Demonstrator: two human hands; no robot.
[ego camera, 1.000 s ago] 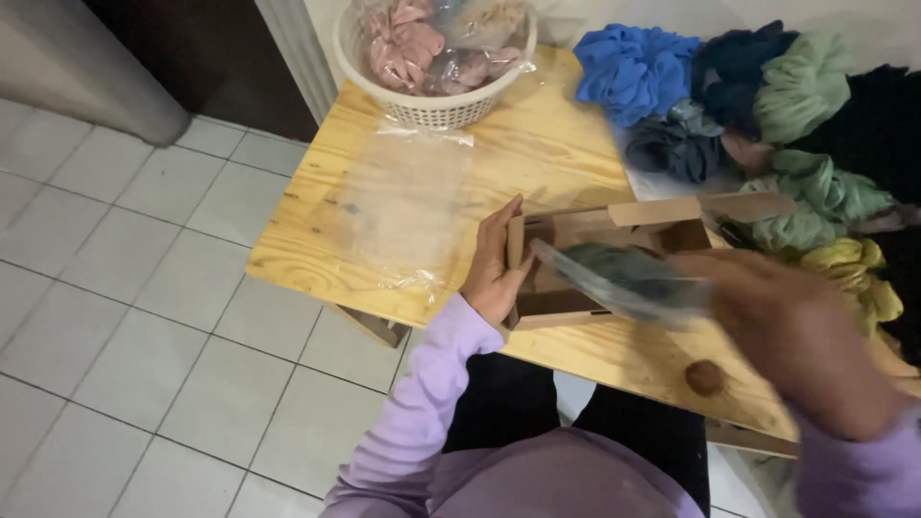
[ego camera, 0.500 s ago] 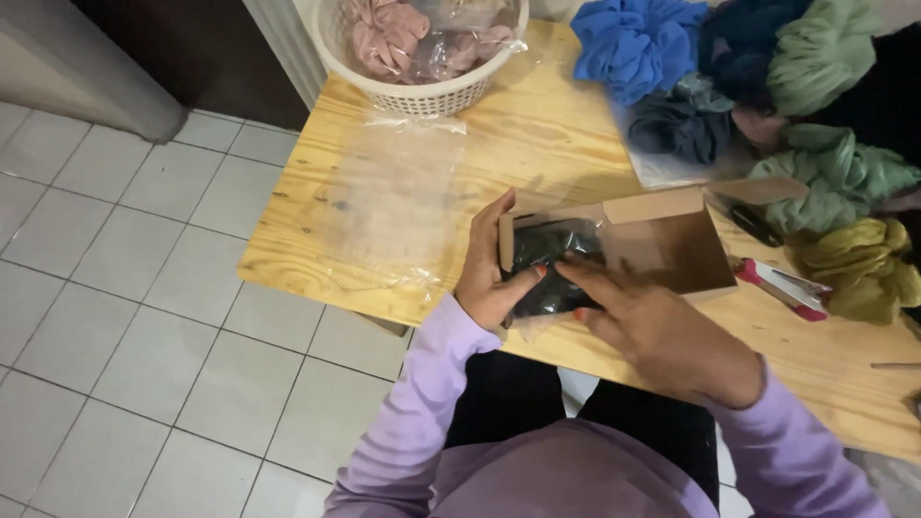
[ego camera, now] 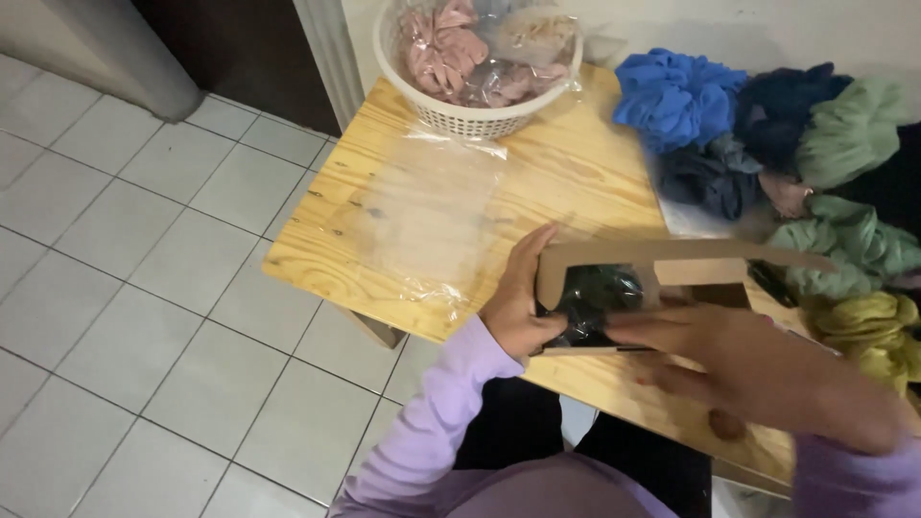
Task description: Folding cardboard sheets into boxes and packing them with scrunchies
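My left hand (ego camera: pixel 518 307) grips the left end of a brown cardboard box (ego camera: pixel 662 264) at the near edge of the wooden table (ego camera: pixel 576 173), fingers curled over its rim. My right hand (ego camera: pixel 748 360), fingers loosely bent, presses a dark bagged scrunchie (ego camera: pixel 595 293) into the box. A clear plastic bag (ego camera: pixel 427 211) lies flat at the left edge. A white basket (ego camera: pixel 470 115) sits at the far edge.

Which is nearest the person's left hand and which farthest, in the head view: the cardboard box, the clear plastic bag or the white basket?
From the left hand:
1. Cardboard box, held at its left end.
2. Clear plastic bag, flat on the table, up-left.
3. White basket, at the table's far edge.
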